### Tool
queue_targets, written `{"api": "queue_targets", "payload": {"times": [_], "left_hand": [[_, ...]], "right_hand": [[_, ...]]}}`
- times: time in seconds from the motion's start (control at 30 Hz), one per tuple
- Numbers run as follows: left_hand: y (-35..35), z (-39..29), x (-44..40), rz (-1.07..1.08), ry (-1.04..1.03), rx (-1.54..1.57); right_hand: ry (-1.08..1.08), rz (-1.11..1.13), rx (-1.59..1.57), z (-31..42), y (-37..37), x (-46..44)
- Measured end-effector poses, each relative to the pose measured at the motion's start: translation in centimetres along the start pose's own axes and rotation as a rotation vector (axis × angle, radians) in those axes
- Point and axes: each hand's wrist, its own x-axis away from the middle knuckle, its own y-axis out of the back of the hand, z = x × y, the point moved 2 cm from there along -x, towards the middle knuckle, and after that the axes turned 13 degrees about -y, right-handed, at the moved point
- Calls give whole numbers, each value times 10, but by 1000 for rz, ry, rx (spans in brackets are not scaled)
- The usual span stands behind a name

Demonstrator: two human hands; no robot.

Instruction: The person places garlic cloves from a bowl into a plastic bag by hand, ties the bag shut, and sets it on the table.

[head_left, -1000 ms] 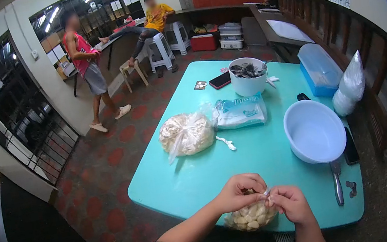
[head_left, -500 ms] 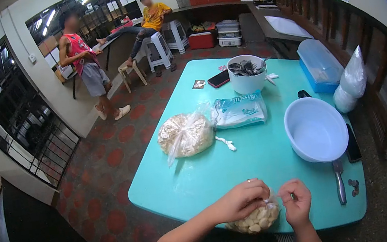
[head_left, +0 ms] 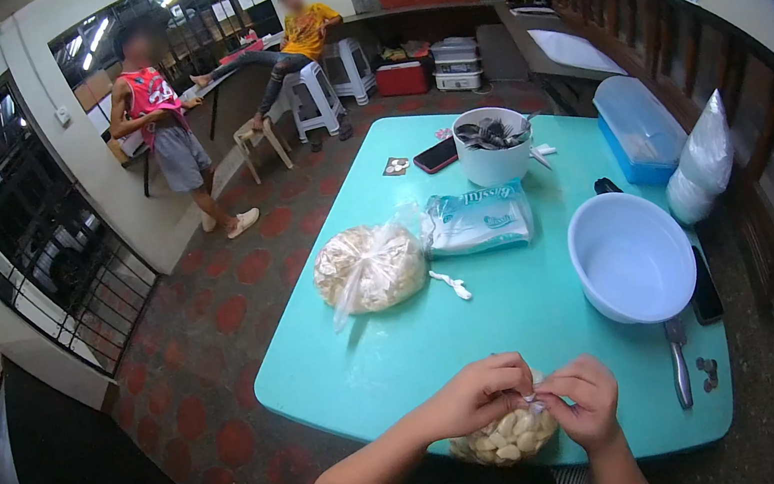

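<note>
A clear plastic bag of pale pieces that look like peeled garlic cloves sits at the table's near edge, right in front of me. My left hand pinches the gathered top of this bag. On the other side, my right hand has its thumb and fingers closed on the same twisted plastic. The hands nearly touch over the bag's neck. Farther up the table lies a larger tied plastic bag with pale flaky contents. Beside it is a twisted white strip.
On the turquoise table are a tissue pack, a white tub of utensils, a phone, a lilac basin, a knife, coins and a blue lidded box. Two people are beyond.
My right hand has moved left and closed in on the bag's neck, meeting my left hand. The standing person in the background has shifted slightly.
</note>
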Motion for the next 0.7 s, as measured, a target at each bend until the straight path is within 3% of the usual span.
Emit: {"api": "queue_targets", "payload": {"times": [0.4, 0.7], "left_hand": [[3, -2, 0, -55, -29, -102], [-4, -3, -3, -138, -69, -408]], "right_hand": [[7, 77, 85, 7, 0, -4], [-24, 72, 63, 10, -8, -3]]}}
